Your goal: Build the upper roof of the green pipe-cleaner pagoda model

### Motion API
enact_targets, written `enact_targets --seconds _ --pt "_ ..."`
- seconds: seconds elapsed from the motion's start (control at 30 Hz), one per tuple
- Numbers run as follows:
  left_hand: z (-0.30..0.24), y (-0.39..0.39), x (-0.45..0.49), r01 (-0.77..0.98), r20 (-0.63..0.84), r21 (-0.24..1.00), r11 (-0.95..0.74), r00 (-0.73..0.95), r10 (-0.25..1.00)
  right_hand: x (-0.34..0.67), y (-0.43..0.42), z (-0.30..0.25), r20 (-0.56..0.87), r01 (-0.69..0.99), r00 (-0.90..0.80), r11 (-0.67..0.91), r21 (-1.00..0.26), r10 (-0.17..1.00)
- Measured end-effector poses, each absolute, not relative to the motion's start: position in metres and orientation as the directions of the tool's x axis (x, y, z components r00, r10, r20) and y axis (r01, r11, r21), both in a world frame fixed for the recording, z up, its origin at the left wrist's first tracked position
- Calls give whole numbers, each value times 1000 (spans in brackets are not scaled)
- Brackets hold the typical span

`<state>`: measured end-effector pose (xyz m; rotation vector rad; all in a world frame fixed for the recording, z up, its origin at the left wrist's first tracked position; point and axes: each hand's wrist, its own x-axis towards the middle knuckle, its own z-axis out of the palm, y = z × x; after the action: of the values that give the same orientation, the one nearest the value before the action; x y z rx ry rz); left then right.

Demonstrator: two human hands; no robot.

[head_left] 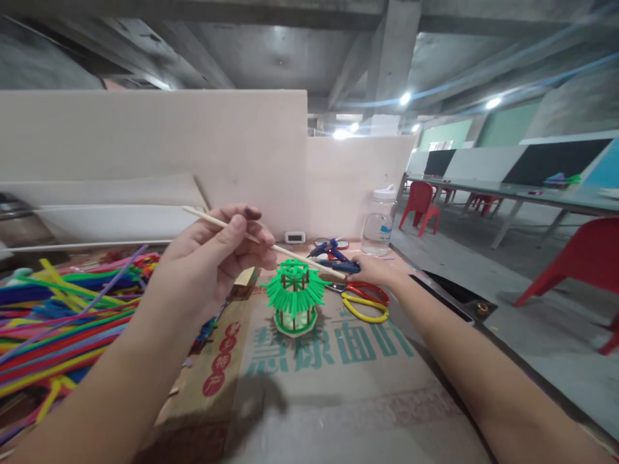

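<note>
1 stick (203, 217), 1 pavilion (294, 296) — 1 bottle (378, 222) (capped)

A heap of coloured pipe cleaners (58, 322) covers the table's left edge. A printed cardboard sheet (338, 393) lies across the middle. Red-handled scissors (370, 292) and yellow-handled scissors (363, 310) lie touching near its far right corner. A clear water bottle (380, 222) stands at the table's far right corner, and a small white digital clock (294, 237) sits at the far edge against the white partition board (193, 142). Red plastic chairs (422, 203) stand beyond the right edge.

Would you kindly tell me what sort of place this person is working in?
Probably a craft workshop in an industrial hall: heaped pipe cleaners, a glue gun and scissors on the cardboard-covered bench, long tables with red chairs beyond, bare concrete ceiling.
</note>
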<state>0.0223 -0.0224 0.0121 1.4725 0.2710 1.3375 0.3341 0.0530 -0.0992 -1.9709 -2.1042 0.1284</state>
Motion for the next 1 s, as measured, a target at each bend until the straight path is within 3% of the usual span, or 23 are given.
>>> enact_targets --seconds 0.23,0.43,0.57,0.7,0.87,1.0 --pt "14 -14 19 -564 534 757 -329 245 809 324 64 -99 105 966 -148 167 -199 983" --pt "18 -11 18 -570 500 756 -322 185 846 329 47 -97 -87 971 -220 209 -115 972" --pt "16 -11 18 -575 501 754 -318 191 844 323 30 -116 -125 970 -232 220 -101 965" --pt "14 -9 17 -589 505 747 -308 202 839 327 28 -124 -88 962 -207 186 -199 974" --pt "15 -7 15 -574 501 748 -333 159 851 353 29 -96 55 879 -157 165 -448 986" --pt "15 -5 7 -385 516 833 -397 280 810 349 15 -61 219 721 -88 214 -659 972"
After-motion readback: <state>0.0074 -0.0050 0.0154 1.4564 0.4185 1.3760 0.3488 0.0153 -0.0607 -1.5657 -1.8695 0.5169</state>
